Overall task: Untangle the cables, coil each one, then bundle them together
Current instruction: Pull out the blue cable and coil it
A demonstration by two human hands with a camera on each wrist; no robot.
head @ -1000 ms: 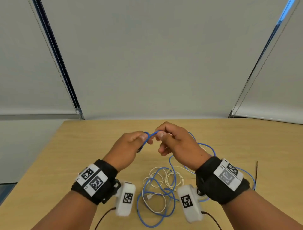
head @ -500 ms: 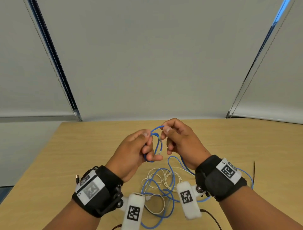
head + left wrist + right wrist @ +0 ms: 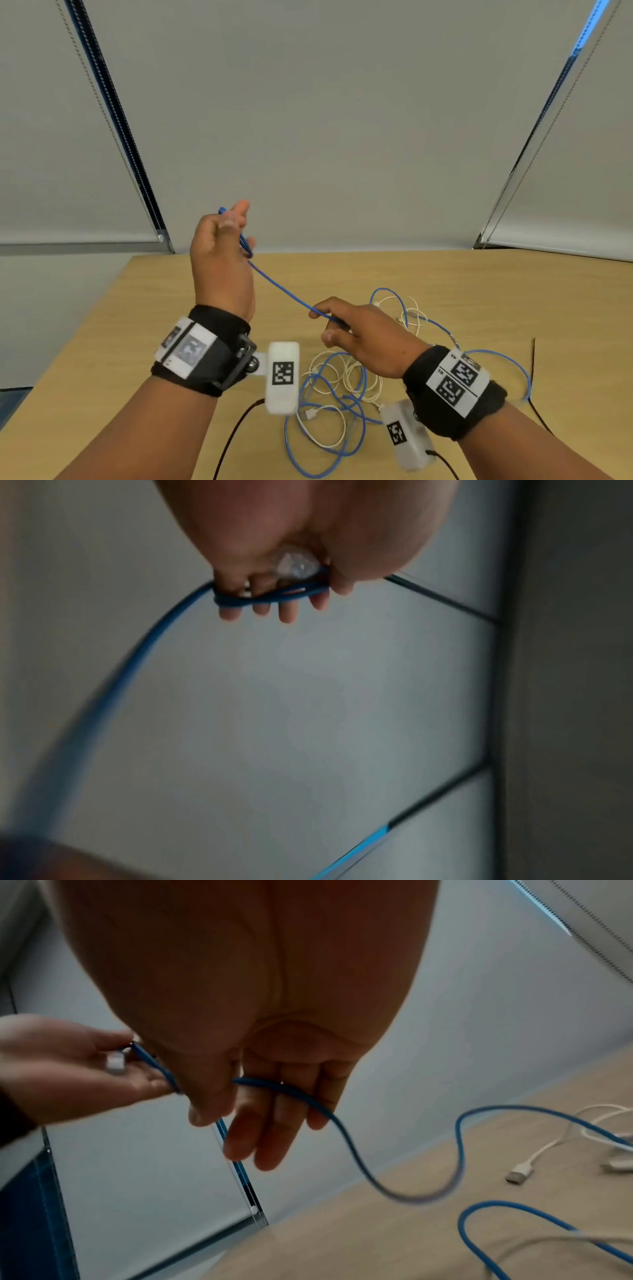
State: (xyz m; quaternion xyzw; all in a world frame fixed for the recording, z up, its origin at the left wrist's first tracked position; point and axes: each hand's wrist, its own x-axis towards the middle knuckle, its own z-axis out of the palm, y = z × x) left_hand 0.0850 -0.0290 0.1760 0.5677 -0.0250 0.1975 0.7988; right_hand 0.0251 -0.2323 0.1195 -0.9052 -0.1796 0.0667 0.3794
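Note:
My left hand (image 3: pixel 236 222) is raised above the table's far edge. It holds a small loop of the blue cable (image 3: pixel 281 291) across its fingers. In the left wrist view the loop (image 3: pixel 274 593) crosses my fingers (image 3: pixel 284 612), and a clear plug (image 3: pixel 294 564) sits against the palm. From there the cable runs taut down to my right hand (image 3: pixel 325 325), which pinches it between thumb and fingers (image 3: pixel 274 1123). The rest of the blue cable (image 3: pixel 346 1137) lies in loops on the table, tangled with a white cable (image 3: pixel 359 383).
The wooden table (image 3: pixel 137 342) ends at the left and at the far side, below grey window blinds (image 3: pixel 308 120). Black leads (image 3: pixel 236 435) run from my wrist cameras near the front. A white plug (image 3: pixel 520 1173) lies on the table at the right.
My hands have parted. The left one rose up and to the left with the loop. The right one dropped toward the table along the blue cable, which now stretches between them.

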